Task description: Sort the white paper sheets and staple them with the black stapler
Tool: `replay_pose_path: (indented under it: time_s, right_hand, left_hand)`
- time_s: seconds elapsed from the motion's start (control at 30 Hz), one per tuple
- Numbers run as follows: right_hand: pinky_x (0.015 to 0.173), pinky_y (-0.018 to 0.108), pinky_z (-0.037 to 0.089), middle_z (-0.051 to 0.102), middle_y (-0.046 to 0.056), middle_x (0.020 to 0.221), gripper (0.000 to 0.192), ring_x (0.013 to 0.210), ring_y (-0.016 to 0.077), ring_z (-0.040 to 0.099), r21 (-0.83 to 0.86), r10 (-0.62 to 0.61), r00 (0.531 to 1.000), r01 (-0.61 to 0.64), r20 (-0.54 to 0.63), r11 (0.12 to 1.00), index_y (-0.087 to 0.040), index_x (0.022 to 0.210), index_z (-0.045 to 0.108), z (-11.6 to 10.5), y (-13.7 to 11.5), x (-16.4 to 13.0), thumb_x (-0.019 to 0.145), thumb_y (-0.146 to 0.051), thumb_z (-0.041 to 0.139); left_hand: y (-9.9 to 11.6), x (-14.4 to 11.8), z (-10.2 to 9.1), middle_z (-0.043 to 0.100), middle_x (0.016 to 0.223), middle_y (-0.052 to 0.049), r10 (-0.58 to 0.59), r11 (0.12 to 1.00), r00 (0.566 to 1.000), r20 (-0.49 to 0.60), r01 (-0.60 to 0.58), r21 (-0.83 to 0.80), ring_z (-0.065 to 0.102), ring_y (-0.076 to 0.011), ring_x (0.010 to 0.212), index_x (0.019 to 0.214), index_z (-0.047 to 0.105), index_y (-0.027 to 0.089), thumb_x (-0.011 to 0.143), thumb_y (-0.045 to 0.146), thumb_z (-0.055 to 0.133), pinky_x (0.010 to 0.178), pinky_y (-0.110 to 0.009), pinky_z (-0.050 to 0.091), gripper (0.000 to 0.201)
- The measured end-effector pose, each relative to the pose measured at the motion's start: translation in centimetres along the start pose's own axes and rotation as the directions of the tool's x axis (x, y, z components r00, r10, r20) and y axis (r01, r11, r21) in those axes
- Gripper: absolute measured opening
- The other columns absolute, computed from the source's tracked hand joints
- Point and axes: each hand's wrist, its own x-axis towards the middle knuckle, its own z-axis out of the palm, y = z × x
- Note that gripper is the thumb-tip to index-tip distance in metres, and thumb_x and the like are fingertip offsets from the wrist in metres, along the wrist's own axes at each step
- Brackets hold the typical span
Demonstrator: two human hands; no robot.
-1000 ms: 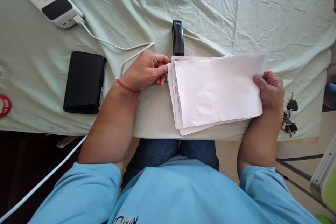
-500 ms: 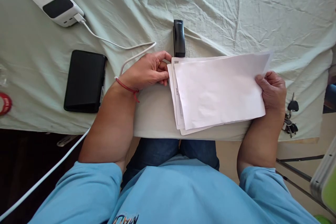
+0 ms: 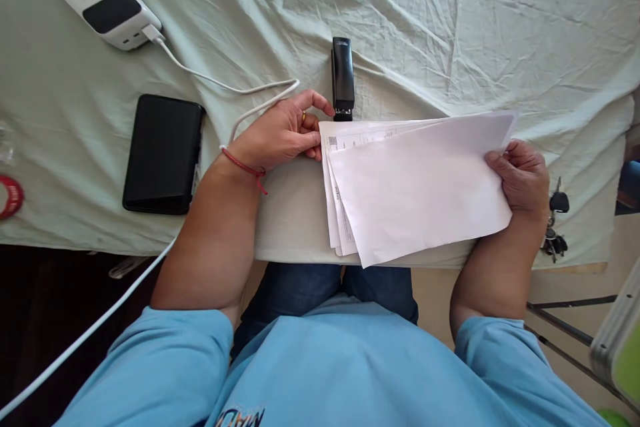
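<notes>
A loose stack of white paper sheets [image 3: 425, 193] is fanned out at the table's front edge, its blank top sheet turned askew over printed ones. My right hand [image 3: 523, 177] grips the stack's right edge, thumb on top and fingers behind. At the upper left corner, my left hand [image 3: 293, 130] has its thumb and curled fingers against the sheets' edge; the exact hold is partly hidden. Its index finger reaches out to the front end of a black stapler [image 3: 343, 77], which lies just beyond the sheets.
A black rectangular case [image 3: 163, 153] lies to the left. Behind it, a white power bank [image 3: 117, 17] has a white cable [image 3: 215, 85] plugged in, running under my left arm. Keys [image 3: 555, 240] lie beside my right forearm. A red ring-shaped object [image 3: 11, 197] sits at the far left.
The sheets have shifted toward me, and the top sheet has swung askew, baring more print beneath. More of the stapler's front end shows. My left index finger has stretched toward it.
</notes>
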Motion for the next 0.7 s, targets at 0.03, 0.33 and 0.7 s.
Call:
replay_pose_path:
  time_s: [0.03,0.33,0.7]
  right_hand:
    - [0.059,0.024,0.055,0.083,-0.003,0.077,0.067,0.064,0.0126,0.066,-0.002,-0.004,1.000,0.004,0.001,1.000,-0.026,0.084,0.082,-0.06,0.02,0.02,0.043,-0.062,0.121]
    - [0.058,0.023,0.053,0.082,-0.004,0.075,0.059,0.063,0.0114,0.064,-0.023,-0.015,1.000,0.015,-0.010,1.000,-0.026,0.083,0.084,-0.26,0.22,0.33,0.049,-0.059,0.119]
    - [0.060,0.022,0.053,0.084,-0.003,0.079,0.060,0.066,0.0104,0.063,-0.037,-0.004,0.999,0.002,-0.055,0.999,-0.026,0.082,0.087,0.38,-0.28,-0.08,0.045,-0.060,0.120]
  left_hand:
    - [0.06,-0.02,0.04,0.078,0.076,0.005,-0.002,1.000,1.000,-0.001,0.002,0.008,0.074,-0.0124,0.065,0.119,0.071,0.023,0.089,0.013,0.091,0.064,-0.020,0.063,0.037]
    - [0.07,-0.17,0.08,0.078,0.079,0.000,0.018,0.999,0.998,-0.060,-0.014,0.052,0.072,-0.0135,0.064,0.129,0.083,0.019,0.093,0.026,0.101,0.061,-0.022,0.060,0.041]
    - [0.18,-0.29,0.31,0.078,0.083,-0.003,0.049,0.997,0.997,-0.055,-0.046,0.058,0.066,-0.0112,0.065,0.103,0.086,0.020,0.093,0.035,0.102,0.063,-0.023,0.060,0.024]
